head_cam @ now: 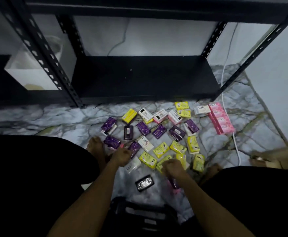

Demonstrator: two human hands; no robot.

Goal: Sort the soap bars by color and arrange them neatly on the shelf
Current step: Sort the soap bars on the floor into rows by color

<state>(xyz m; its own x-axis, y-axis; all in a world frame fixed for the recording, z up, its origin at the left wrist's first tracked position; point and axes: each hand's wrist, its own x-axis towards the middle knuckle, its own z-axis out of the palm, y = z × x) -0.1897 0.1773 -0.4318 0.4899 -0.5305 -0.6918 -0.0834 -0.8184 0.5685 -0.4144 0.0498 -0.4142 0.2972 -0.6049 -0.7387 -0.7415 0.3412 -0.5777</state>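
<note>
Many wrapped soap bars lie scattered on the marble-patterned floor in front of the black metal shelf. Purple bars sit in the middle and left, yellow bars at the near right and the far middle, and white bars towards the back. A neat row of pink bars lies at the right. My left hand is curled on a purple bar, with a pink edge showing above the knuckles. My right hand grips a yellow bar. A dark purple and pink pack lies under my right wrist.
The shelf's bottom board is bare and dark. A white cable runs down the floor beside the pink row. A shiny dark packet lies between my forearms, and a black basket sits below it. My feet and knees flank the soaps.
</note>
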